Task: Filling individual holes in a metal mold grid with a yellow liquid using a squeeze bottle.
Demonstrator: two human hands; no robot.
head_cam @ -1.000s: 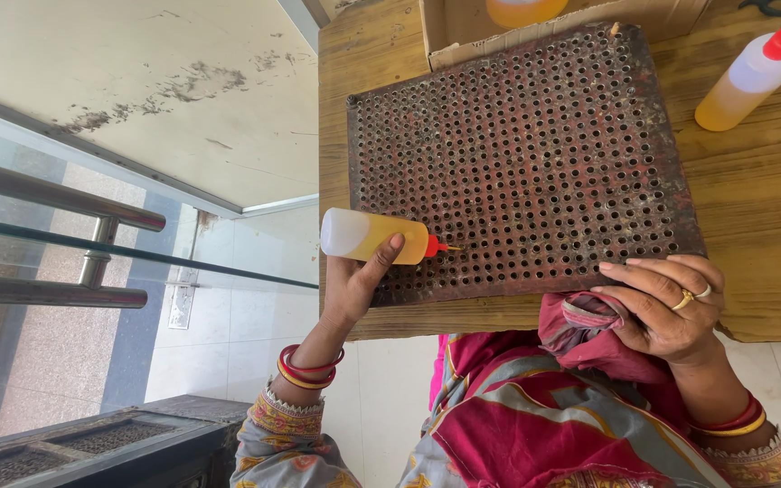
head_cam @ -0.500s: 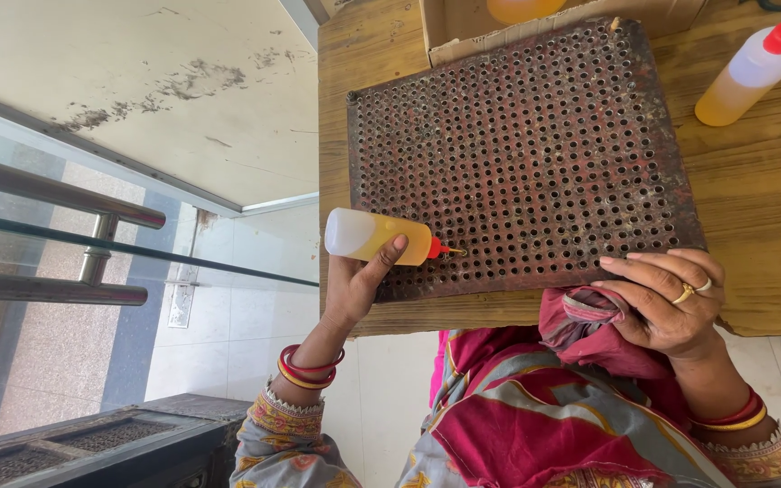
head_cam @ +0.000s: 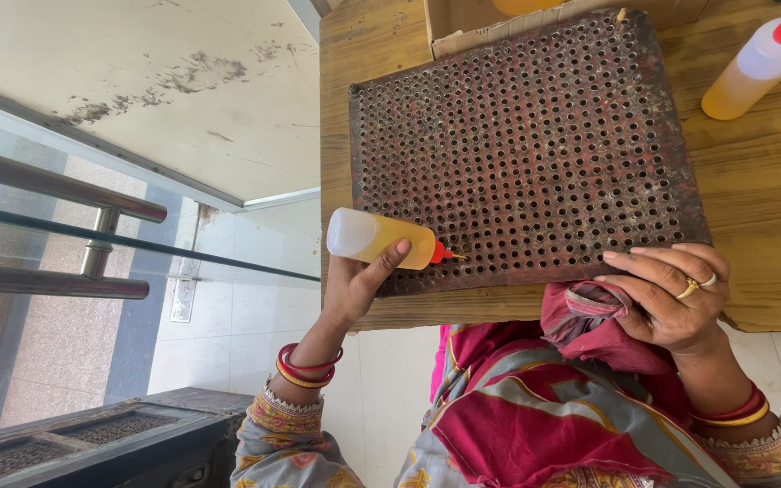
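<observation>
Shifting slightly rightward along the near edge of the perforated metal tray point(head_cam: 526, 149), the small squeeze bottle point(head_cam: 380, 239) now has its red nozzle at a hole close to the tray's near-left corner. That rusty, reddish tray, pierced by rows of round holes, covers most of the wooden table point(head_cam: 770, 199), its far edge meeting a cardboard box point(head_cam: 463, 27). A person's left hand point(head_cam: 354, 285) is wrapped around the bottle, which lies on its side with yellow liquid inside; the right hand point(head_cam: 671, 294), fingers curled, presses a dark red cloth point(head_cam: 589, 312) against the tray's near-right corner. A second bottle with a red cap point(head_cam: 757, 63) stands toward the table's far-right corner. Beyond the table's left edge run a steel railing point(head_cam: 56, 194) and tiled floor.
</observation>
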